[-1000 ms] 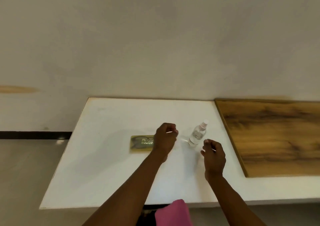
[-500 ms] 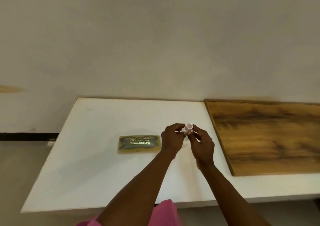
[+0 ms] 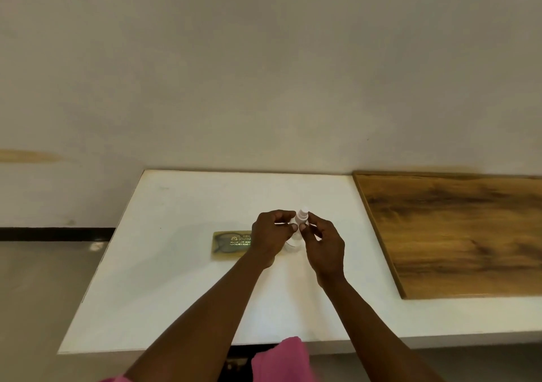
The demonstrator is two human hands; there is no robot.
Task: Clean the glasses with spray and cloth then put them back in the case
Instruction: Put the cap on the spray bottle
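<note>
Both hands meet over the white table (image 3: 176,279): right hand (image 3: 324,245) pinches the small spray bottle (image 3: 301,220), left hand (image 3: 271,235) curls against it, hiding part of the glasses case (image 3: 230,244).

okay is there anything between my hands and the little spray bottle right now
Nothing visible. The left hand and right hand both already grip the small clear plastic spray bottle above the white table. The flat olive-gold glasses case lies left of it, partly behind the left hand.
</note>
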